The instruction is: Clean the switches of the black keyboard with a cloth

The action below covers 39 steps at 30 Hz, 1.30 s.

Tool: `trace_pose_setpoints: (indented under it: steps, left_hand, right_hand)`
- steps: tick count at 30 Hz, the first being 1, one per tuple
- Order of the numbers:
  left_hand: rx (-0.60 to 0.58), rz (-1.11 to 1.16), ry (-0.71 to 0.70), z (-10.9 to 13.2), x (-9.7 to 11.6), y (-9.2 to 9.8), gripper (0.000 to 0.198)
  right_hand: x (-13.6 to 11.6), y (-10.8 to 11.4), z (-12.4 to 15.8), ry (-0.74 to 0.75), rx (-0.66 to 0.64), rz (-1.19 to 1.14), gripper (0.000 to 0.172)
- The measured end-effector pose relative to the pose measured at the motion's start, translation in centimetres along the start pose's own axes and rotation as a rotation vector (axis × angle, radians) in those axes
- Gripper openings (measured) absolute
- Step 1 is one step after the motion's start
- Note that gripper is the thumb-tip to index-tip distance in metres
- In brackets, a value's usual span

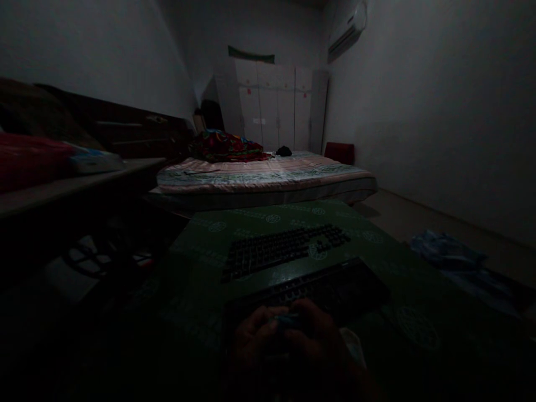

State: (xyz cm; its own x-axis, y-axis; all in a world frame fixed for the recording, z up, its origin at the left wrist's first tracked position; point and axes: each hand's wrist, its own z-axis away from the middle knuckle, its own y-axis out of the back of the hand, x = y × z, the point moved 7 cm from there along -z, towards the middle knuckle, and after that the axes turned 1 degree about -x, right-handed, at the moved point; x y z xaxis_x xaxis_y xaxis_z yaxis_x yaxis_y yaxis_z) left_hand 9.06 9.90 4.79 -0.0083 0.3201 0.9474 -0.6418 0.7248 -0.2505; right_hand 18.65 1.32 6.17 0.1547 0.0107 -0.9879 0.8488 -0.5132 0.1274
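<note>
Left hand [256,330] and right hand [315,330] pinch a small bluish object [288,320] at the near side of a dark keyboard [360,282], probably light and stiff, best held by its edges.

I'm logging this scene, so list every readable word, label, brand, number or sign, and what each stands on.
No text can be read.
Green flat tabletop: white lettering and round emblems, too blurred.
Loose black keycaps and dark rectangular keyboard: any legends too small and dark.
Tall white wardrobe: small red labels, too small.
Long green strip above it: any wording too dark.
</note>
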Motion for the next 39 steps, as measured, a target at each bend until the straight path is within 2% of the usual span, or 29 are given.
trace_pose_setpoints:
  steps: [4,10,12,15,19,24,27,31,37,39]
  left_hand:
    - [0.006,-0.100,-0.032,-0.3,0.3,0.4,0.034]
    - [0.011,-0.201,-0.079,-0.5,0.4,0.2,0.030]
    - [0.048,-0.232,-0.093,-0.6,0.5,0.4,0.029]
    - [0.109,-0.190,-0.013,-0.7,-0.2,0.9,0.032]
    - [0.049,-0.043,0.105,-0.8,-1.4,0.9,0.039]
    - [0.010,0.053,0.118,-0.9,-1.6,1.0,0.046]
    - [-0.003,-0.002,0.108,-0.9,-1.2,0.9,0.041]
    - [0.001,-0.068,0.092,-0.9,-0.7,0.6,0.036]
    - [0.052,-0.056,0.122,-0.6,-0.7,0.1,0.037]
    - [0.049,-0.038,0.136,-0.5,-0.7,-0.2,0.037]
  right_hand:
    - [-0.6,0.2,0.4,0.022,0.009,0.164,0.020]
    - [-0.7,0.7,0.7,0.005,-0.012,0.280,0.017]
    - [-0.9,0.9,0.7,0.018,-0.018,0.312,0.016]
    - [-1.2,1.0,0.9,0.050,0.003,0.335,0.010]
    - [-1.2,0.5,1.2,0.059,0.033,0.313,0.006]
    - [-1.4,-0.3,1.0,0.115,0.017,0.320,0.008]
    - [-1.6,-0.4,1.2,0.154,-0.035,0.361,0.014]
    - [-1.4,0.0,1.8,0.130,-0.084,0.372,0.026]
    - [-1.4,0.6,2.0,0.268,0.049,0.492,0.020]
    - [-1.4,0.7,1.9,0.276,0.053,0.479,0.014]
